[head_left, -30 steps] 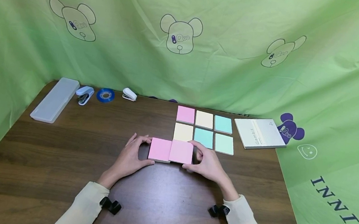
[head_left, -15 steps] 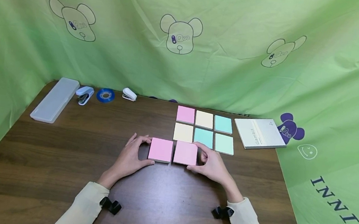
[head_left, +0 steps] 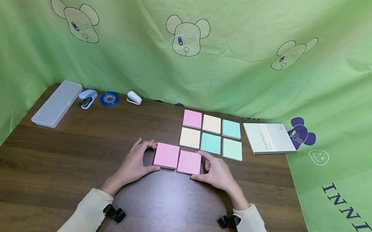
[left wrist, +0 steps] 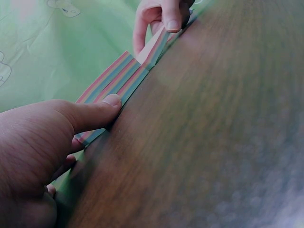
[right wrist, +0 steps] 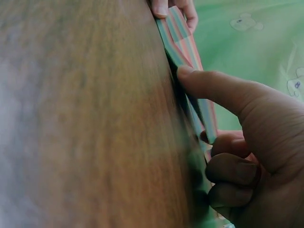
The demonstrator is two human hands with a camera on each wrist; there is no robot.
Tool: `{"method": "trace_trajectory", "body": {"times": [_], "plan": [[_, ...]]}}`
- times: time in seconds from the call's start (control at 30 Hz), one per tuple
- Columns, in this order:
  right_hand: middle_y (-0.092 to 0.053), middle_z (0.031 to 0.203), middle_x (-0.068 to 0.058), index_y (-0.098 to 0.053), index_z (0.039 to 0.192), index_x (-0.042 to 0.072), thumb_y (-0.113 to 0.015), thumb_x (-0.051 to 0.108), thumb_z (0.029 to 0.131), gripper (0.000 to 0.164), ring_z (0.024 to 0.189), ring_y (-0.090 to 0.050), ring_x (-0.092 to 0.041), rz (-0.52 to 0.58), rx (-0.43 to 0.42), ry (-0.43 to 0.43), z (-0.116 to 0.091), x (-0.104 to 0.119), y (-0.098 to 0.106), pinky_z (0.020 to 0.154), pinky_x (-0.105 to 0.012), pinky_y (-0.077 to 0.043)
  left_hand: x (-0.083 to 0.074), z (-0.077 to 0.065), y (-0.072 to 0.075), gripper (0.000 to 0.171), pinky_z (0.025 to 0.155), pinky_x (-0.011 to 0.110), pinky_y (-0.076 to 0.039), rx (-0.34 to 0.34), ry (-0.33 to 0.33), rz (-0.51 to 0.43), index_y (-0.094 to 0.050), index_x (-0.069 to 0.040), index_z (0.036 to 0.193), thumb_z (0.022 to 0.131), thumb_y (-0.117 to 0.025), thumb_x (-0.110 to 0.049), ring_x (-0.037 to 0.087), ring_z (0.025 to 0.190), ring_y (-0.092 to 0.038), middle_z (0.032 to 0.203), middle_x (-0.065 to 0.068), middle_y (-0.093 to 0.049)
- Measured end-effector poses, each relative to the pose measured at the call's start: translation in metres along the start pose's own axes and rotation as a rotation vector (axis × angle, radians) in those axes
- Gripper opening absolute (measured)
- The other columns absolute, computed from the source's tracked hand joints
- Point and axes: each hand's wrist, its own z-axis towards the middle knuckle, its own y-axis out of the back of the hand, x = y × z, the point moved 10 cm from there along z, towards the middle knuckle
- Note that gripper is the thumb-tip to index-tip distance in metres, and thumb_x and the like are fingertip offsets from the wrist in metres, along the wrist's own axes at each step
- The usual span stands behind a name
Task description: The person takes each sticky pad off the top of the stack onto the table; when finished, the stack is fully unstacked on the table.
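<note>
My left hand (head_left: 137, 158) pinches a stack of pink-topped sticky note pads (head_left: 166, 155) between thumb and fingers, at its front and back edges. In the left wrist view, pink, yellow and blue layers stripe the sides of this stack (left wrist: 124, 73). My right hand (head_left: 215, 171) grips another pink-topped sticky note pad (head_left: 189, 162) by its right side. That pad stands just right of the stack, slightly nearer to me and looking lower. The right wrist view has the right thumb (right wrist: 209, 83) on the pad's edge, with the other fingers curled behind.
Behind the hands lie several loose sticky note pads (head_left: 211, 143) in two rows, pink, cream and green. A white notebook (head_left: 268, 138) is at the right. Along the back left are a translucent case (head_left: 57, 104), two staplers (head_left: 87, 98) and blue tape (head_left: 109, 99).
The right hand's pad first overlapped the stack's right edge, then moved right, clear of it. Now it has come down, nearer to me and slightly left. The left hand has stayed put.
</note>
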Motion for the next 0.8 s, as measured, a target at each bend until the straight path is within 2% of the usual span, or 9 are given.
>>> {"method": "trace_trajectory", "body": {"times": [0.2,0.4,0.57,0.67,0.8], "plan": [[-0.045,0.072,0.012,-0.062,0.153,0.013,-0.103,0.04,0.075,0.092,0.063,-0.034,-0.004,-0.019,-0.02,0.038,-0.001,0.001,0.0,0.054,-0.024,-0.027,0.0,0.0,0.001,0.069,0.141,0.056,-0.013,-0.002,0.001,-0.004,-0.06,-0.004,0.133,0.08,-0.103,-0.016,0.035,0.155,-0.053,0.156,0.018,-0.064],[-0.046,0.072,0.012,-0.063,0.152,0.016,-0.103,0.039,0.076,0.088,0.063,-0.033,-0.003,-0.029,0.007,0.004,-0.001,0.002,0.0,0.054,-0.023,-0.027,-0.001,0.0,0.0,0.069,0.141,0.057,-0.013,0.001,0.005,0.001,-0.06,-0.004,0.133,0.08,-0.103,-0.016,0.036,0.154,-0.053,0.157,0.018,-0.064],[-0.047,0.072,0.013,-0.064,0.149,0.017,-0.1,0.043,0.079,0.083,0.062,-0.035,-0.003,-0.02,-0.013,0.009,0.001,-0.005,-0.003,0.054,-0.023,-0.028,-0.001,-0.001,0.0,0.07,0.141,0.056,-0.013,0.002,0.01,0.002,-0.06,-0.004,0.134,0.08,-0.103,-0.017,0.035,0.155,-0.053,0.157,0.017,-0.064],[-0.047,0.073,0.013,-0.063,0.151,0.018,-0.098,0.05,0.081,0.084,0.063,-0.035,-0.003,-0.011,-0.012,0.005,0.002,-0.012,-0.006,0.054,-0.024,-0.027,-0.001,-0.001,0.001,0.07,0.141,0.056,-0.013,0.003,0.013,0.002,-0.06,-0.004,0.134,0.08,-0.103,-0.017,0.035,0.155,-0.052,0.157,0.017,-0.064],[-0.047,0.073,0.012,-0.063,0.152,0.016,-0.098,0.048,0.081,0.085,0.063,-0.034,-0.004,-0.022,-0.01,0.005,0.001,-0.007,-0.005,0.054,-0.024,-0.027,0.0,-0.001,0.0,0.07,0.141,0.056,-0.013,0.003,0.009,0.002,-0.06,-0.004,0.134,0.08,-0.103,-0.017,0.035,0.155,-0.052,0.156,0.017,-0.064]]}}
